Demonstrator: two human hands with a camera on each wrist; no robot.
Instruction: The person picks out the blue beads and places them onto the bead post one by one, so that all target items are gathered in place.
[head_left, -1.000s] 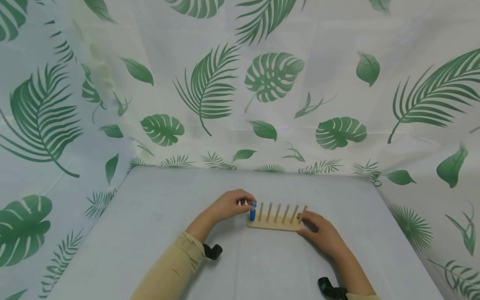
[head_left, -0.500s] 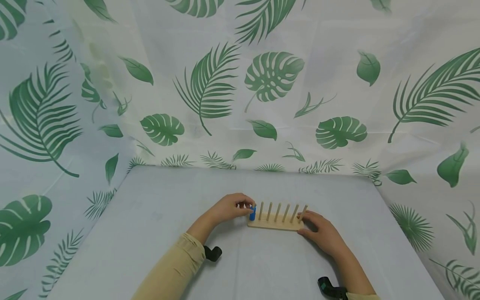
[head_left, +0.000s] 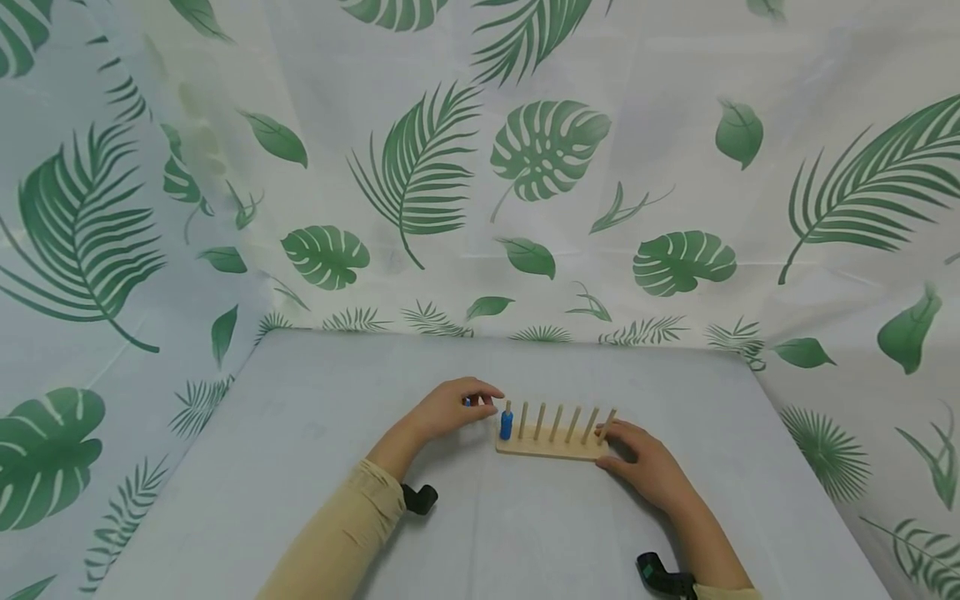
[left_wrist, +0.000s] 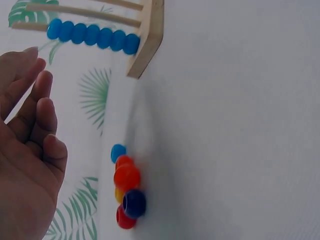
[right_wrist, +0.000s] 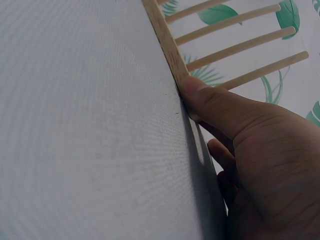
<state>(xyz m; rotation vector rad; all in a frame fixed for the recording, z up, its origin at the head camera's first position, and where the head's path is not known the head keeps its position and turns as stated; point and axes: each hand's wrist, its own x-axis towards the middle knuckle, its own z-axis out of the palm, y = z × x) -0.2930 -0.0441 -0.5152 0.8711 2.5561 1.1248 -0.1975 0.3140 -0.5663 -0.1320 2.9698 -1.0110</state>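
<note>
A wooden peg rack point(head_left: 551, 451) with a row of upright pegs stands on the table. Its leftmost peg carries a stack of blue beads point(left_wrist: 91, 35), and the peg's tip sticks out above them. Just left of that stack is my left hand point(head_left: 450, 408), apart from it, its fingers loosely bent and nothing held in the left wrist view. My right hand point(head_left: 647, 468) grips the rack's right end, the thumb point(right_wrist: 215, 102) on the near edge and the other fingers partly hidden behind. The other pegs point(right_wrist: 245, 47) bear no beads.
Several loose beads point(left_wrist: 127, 177), in red, orange, yellow, dark blue and light blue, lie on the table point(left_wrist: 225, 125) beyond my left hand. In the head view that hand mostly hides them. A leaf-print cloth point(head_left: 555, 275) hangs behind the table.
My left hand has let go of a blue bead, now down on the leftmost peg's stack, and has drawn back to the left. The right hand stays on the rack.
</note>
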